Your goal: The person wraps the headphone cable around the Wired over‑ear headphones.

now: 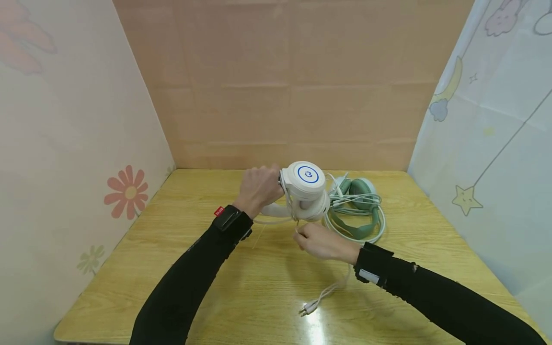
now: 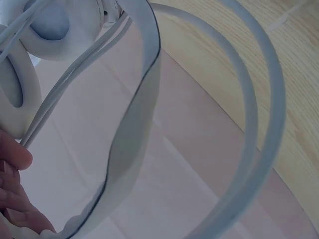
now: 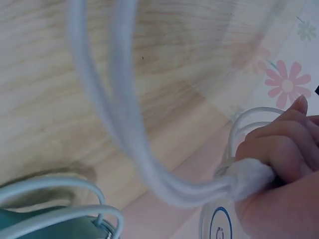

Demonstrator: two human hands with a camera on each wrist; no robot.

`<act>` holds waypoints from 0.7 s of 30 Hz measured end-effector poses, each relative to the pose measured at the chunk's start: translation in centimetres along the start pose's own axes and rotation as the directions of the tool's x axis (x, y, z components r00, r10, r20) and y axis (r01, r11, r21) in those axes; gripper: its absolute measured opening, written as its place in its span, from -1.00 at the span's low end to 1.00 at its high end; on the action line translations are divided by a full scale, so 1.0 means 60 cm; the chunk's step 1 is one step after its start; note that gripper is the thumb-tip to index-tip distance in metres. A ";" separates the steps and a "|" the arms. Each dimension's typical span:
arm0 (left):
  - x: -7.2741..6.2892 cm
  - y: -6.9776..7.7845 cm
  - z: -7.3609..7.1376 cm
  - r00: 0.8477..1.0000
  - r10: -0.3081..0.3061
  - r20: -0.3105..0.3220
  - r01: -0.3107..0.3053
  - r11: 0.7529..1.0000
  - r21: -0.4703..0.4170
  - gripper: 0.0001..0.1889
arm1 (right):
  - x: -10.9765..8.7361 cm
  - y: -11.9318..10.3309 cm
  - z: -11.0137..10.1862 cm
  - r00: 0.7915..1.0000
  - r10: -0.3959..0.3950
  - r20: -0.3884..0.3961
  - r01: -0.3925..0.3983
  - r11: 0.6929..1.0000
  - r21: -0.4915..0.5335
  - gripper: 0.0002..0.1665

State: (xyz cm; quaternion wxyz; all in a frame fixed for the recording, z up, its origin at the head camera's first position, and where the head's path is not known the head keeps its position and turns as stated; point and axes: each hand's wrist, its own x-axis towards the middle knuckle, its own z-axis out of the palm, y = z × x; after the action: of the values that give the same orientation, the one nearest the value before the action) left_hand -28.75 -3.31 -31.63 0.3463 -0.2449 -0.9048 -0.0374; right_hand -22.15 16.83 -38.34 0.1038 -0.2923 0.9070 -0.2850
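My left hand (image 1: 262,184) grips white headphones (image 1: 307,179) above the table, with the blue-ringed ear cup facing up. In the left wrist view, fingers (image 2: 15,154) press a doubled cable near one ear cup, and the headband (image 2: 134,134) curves past loops of white cord. Below the ear cups, my right hand (image 1: 323,242) pinches the white cable (image 3: 164,189) at its thicker joint piece (image 3: 249,179). From there the cable trails down to two slim plugs (image 1: 307,309) at the table's front.
Green headphones (image 1: 361,191) lie just right of the white pair, their pale cable (image 1: 381,225) coiled over and around them. Wooden table (image 1: 129,287) runs up to a tan back panel (image 1: 284,96), between patterned side walls.
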 end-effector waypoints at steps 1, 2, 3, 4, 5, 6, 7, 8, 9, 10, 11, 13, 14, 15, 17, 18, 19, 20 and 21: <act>0.000 0.002 0.000 1.000 0.002 -0.002 -0.002 1.000 0.009 -0.60 | 0.000 -0.001 -0.001 1.000 -0.012 0.002 0.012 1.000 -0.013 -0.49; 0.000 0.003 0.000 1.000 0.002 -0.002 -0.002 1.000 0.016 -0.60 | 0.000 -0.003 -0.002 1.000 -0.027 0.004 0.027 0.999 -0.027 -0.51; 0.000 0.004 0.000 1.000 0.001 0.000 -0.001 1.000 0.023 -0.59 | 0.000 -0.003 -0.004 0.999 -0.041 0.012 0.041 0.999 -0.034 -0.51; 0.000 0.006 0.000 1.000 0.001 0.002 -0.001 1.000 0.026 -0.60 | 0.000 -0.004 -0.005 0.998 -0.054 0.022 0.055 0.998 -0.038 -0.52; 0.000 0.007 0.000 1.000 0.003 0.006 -0.003 1.000 0.027 -0.60 | 0.001 -0.004 -0.007 0.997 -0.070 0.032 0.072 0.997 -0.040 -0.52; 0.000 0.008 0.000 1.000 0.008 0.009 -0.008 0.999 0.031 -0.60 | 0.001 -0.005 -0.009 0.996 -0.083 0.045 0.085 0.996 -0.038 -0.52; 0.000 0.009 0.000 1.000 0.013 0.011 -0.014 0.999 0.032 -0.61 | 0.001 -0.007 -0.012 0.994 -0.096 0.059 0.098 0.995 -0.029 -0.52; -0.001 0.010 0.000 1.000 0.018 0.014 -0.019 0.999 0.032 -0.62 | 0.001 -0.008 -0.015 0.992 -0.109 0.071 0.111 0.994 -0.024 -0.52; -0.001 0.011 0.001 1.000 0.023 0.017 -0.024 0.999 0.034 -0.62 | 0.001 -0.010 -0.017 0.990 -0.119 0.079 0.121 0.992 -0.020 -0.52; -0.002 0.012 0.002 0.999 0.027 0.019 -0.028 0.999 0.036 -0.62 | 0.001 -0.011 -0.020 0.988 -0.127 0.086 0.129 0.992 -0.020 -0.52; -0.003 0.013 0.003 0.999 0.030 0.019 -0.030 0.999 0.037 -0.62 | 0.000 -0.012 -0.023 0.987 -0.132 0.090 0.134 0.991 -0.020 -0.53; -0.004 0.014 0.005 0.999 0.028 0.020 -0.028 0.999 0.038 -0.62 | -0.002 -0.014 -0.029 0.986 -0.135 0.099 0.138 0.990 -0.015 -0.53; -0.004 0.014 0.007 0.999 0.026 0.020 -0.026 0.999 0.039 -0.61 | -0.003 -0.015 -0.032 0.986 -0.137 0.100 0.139 0.990 -0.017 -0.53; -0.005 0.014 0.008 1.000 0.025 0.019 -0.026 0.999 0.038 -0.60 | -0.004 -0.016 -0.035 0.985 -0.138 0.103 0.140 0.990 -0.014 -0.53; -0.005 0.015 0.009 1.000 0.026 0.017 -0.027 0.999 0.031 -0.61 | -0.006 -0.020 -0.042 0.983 -0.144 0.114 0.145 0.989 0.004 -0.52; -0.006 0.015 0.010 0.999 0.028 0.016 -0.028 0.999 0.034 -0.61 | -0.006 -0.022 -0.045 0.982 -0.150 0.119 0.149 0.989 0.015 -0.51; -0.006 0.016 0.010 0.999 0.029 0.016 -0.030 0.999 0.036 -0.62 | -0.006 -0.026 -0.048 0.980 -0.155 0.123 0.154 0.988 0.023 -0.50; -0.006 0.016 0.011 0.999 0.031 0.017 -0.032 0.999 0.039 -0.63 | -0.006 -0.029 -0.050 0.979 -0.160 0.125 0.158 0.987 0.029 -0.48; -0.006 0.017 0.011 0.999 0.032 0.019 -0.032 0.999 0.039 -0.64 | -0.005 -0.032 -0.052 0.978 -0.165 0.127 0.161 0.986 0.037 -0.48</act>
State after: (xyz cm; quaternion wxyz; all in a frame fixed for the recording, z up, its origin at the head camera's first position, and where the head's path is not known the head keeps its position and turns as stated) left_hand -28.44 -2.42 -32.50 0.3430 -0.2529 -0.9046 -0.0118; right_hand -22.08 17.17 -34.67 0.1427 -0.3821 0.8675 -0.2848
